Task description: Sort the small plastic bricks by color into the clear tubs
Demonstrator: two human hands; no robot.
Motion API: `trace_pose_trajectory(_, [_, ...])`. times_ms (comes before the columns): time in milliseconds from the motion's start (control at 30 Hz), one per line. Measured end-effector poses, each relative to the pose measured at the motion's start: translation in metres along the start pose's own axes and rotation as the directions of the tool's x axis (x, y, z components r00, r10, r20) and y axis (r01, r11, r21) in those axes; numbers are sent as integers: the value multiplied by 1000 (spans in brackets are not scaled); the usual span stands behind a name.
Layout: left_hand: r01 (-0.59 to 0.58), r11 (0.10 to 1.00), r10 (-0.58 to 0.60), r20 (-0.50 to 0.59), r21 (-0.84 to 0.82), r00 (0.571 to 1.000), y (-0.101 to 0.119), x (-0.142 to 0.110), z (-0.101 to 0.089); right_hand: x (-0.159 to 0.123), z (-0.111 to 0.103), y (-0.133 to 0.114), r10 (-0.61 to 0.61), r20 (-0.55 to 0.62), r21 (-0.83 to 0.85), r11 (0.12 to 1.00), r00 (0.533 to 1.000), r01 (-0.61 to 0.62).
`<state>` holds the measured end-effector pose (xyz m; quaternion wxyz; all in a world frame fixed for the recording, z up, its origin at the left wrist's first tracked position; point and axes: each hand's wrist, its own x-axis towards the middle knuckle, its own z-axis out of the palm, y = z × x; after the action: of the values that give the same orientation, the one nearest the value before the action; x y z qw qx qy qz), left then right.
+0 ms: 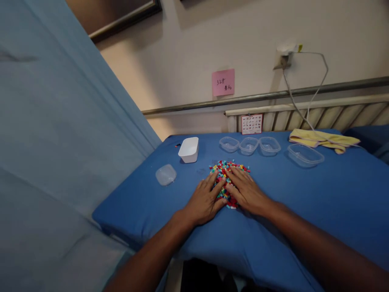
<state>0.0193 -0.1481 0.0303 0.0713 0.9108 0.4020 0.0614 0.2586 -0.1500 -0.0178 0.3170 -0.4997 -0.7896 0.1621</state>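
A heap of small coloured pieces (pixel 225 172), red, yellow, green, blue and white, is spread on the blue-covered table (pixel 158 215). From the left, my left hand (pixel 206 198) lies against the heap with its fingers apart. My right hand (pixel 247 190) rests flat on the heap's right side, fingers stretched out and thumb pointing inward. Pieces show between the two hands and beyond the fingertips; those under the palms are hidden. The pieces are too small for me to tell their exact kind.
Behind the heap stand a white tub (pixel 189 150) and several clear plastic containers (pixel 249 146). A clear lid (pixel 166 174) lies at left. A yellow cloth (pixel 322 138) lies at the back right, near a hanging cable (pixel 291 91). A blue curtain (pixel 60 101) borders the left side.
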Motion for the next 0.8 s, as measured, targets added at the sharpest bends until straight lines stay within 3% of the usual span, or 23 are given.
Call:
trace_pose_trajectory(133, [39, 998, -40, -26, -46, 999, 5, 10, 14, -7, -9, -6, -65, 25, 58, 996, 998, 63])
trace_pose_trajectory(233, [26, 998, -30, -75, -53, 997, 9, 24, 11, -13, -31, 2, -55, 5, 185, 981, 998, 53])
trace_pose_trajectory(333, [64, 991, -83, -156, -122, 984, 1, 44, -1, -18, -52, 22, 57, -129, 237, 971, 990, -25])
trace_pose_trajectory(433, [134, 943, -207, -219, -305, 954, -21, 72, -10, -23, -61, 52, 232, -286, 218, 961, 930, -173])
trace_pose_trajectory(500, [193, 891, -296, -204, -411, 933, -36, 89, -11, -27, -61, 68, 298, -329, 219, 947, 896, -235])
trace_pose_trajectory(567, [224, 858, -332, -167, -462, 928, -46, 98, -6, -31, -59, 74, 293, -332, 209, 950, 897, -233])
trace_pose_trajectory(667, [154, 842, -255, -131, -517, 958, -46, 96, 3, -34, -56, 65, 207, -283, 156, 973, 936, -168])
trace_pose_trajectory(800, [0, 835, -63, -96, -550, 993, -34, 79, 1, -31, -52, 39, 18, -114, 129, 992, 993, -3])
